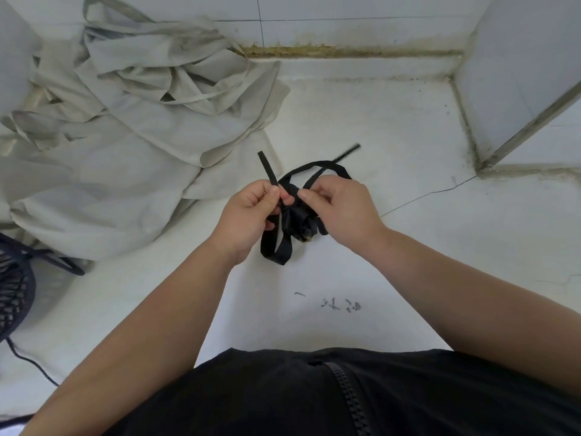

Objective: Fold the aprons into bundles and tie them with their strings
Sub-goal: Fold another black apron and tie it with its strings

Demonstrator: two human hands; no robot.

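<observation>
At far left, beside a black fan [12, 284], a heap of grey aprons [125, 136] lies loose and unfolded on the white surface [408, 136], their strings trailing. At centre a person works on one dark apron. The left hand [248, 215] pinches one end of the black string [267, 166] between thumb and forefinger, and the tip stands up above the knuckles. The black apron bundle [298, 220] sits crumpled between both hands, with a loop of strap hanging below it. Whether it touches the surface cannot be told. The right hand [342, 209], fingers curled, pinches the string where it crosses on top of the bundle, and a second loop arches behind it. A tiled pillar [515, 73] stands at right.

The step appears to be the tying of this bundle. The next move likely calls for pulling the two ends apart to tighten the knot while keeping the folded cloth from springing open. The grey heap looks not yet begun.
</observation>
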